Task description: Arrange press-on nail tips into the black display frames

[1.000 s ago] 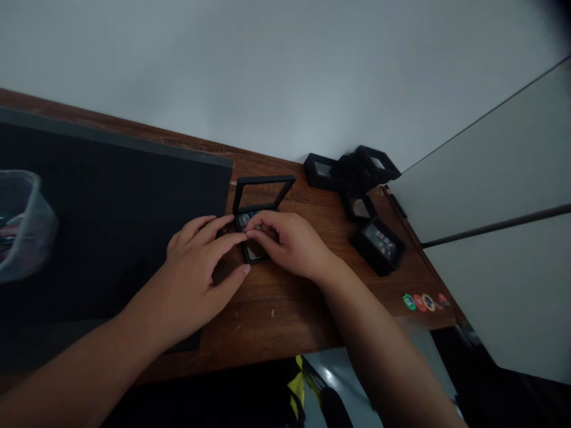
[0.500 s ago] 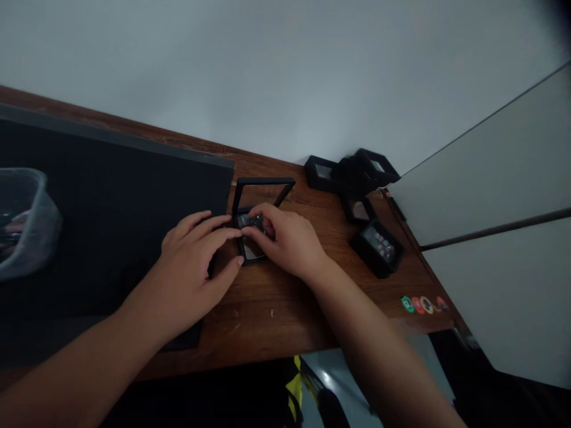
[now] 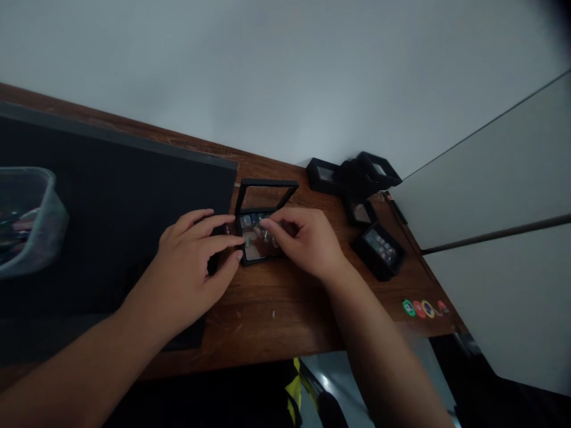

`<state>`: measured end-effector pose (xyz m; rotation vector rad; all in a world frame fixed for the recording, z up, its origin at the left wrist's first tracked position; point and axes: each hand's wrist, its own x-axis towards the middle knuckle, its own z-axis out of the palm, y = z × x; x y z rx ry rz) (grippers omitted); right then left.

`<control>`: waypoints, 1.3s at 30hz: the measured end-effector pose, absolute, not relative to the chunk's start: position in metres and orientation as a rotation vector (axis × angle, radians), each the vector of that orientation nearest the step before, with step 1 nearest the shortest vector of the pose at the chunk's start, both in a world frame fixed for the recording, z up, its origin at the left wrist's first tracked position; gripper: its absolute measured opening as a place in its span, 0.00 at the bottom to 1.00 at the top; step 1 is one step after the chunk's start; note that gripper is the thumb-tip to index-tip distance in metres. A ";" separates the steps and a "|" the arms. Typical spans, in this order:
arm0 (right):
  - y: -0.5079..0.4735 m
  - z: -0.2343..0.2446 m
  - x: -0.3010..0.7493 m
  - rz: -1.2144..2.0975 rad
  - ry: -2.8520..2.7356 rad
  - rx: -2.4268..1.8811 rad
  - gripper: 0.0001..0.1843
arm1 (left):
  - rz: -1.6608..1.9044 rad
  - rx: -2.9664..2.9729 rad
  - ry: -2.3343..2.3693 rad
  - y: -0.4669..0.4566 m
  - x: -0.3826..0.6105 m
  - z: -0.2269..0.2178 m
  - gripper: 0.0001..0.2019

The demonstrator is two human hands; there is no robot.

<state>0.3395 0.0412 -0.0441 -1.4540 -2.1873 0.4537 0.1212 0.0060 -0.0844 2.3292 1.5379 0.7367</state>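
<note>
A small black display case (image 3: 238, 238) with a clear-windowed lid (image 3: 266, 196) raised at the back stands on the wooden table. Several small shiny pieces (image 3: 254, 219), some bluish and some clear, lie inside, and a pale greenish piece (image 3: 248, 241) is near its left side. My left hand (image 3: 190, 267) rests against the left edge of the case, fingers spread. Over the right part of the case, my right hand (image 3: 307, 241) has thumb and index finger pinched together among the pieces. Whatever is between those fingertips is too small to make out.
A clear plastic tub (image 3: 47, 238) with mixed small items stands on the black mat (image 3: 120, 178) at left. Several black cases (image 3: 325, 175) are piled at the back right, with a filled case (image 3: 379, 249) in front. Round stickers (image 3: 419, 308) lie near the right edge.
My right hand has shifted right within the case, uncovering more small pieces, including the greenish one. My left hand stays at the case's left edge. The view has moved slightly.
</note>
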 end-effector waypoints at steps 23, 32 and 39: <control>0.044 -0.046 0.346 0.594 -2.346 -1.409 0.08 | 0.674 2.402 1.391 0.006 0.122 -0.085 0.16; 0.046 -0.051 0.345 0.535 -2.391 -1.317 0.15 | 0.664 2.512 1.343 0.007 0.125 -0.086 0.17; 0.046 -0.051 0.342 0.598 -2.469 -1.356 0.15 | 0.647 2.504 1.303 0.007 0.126 -0.086 0.17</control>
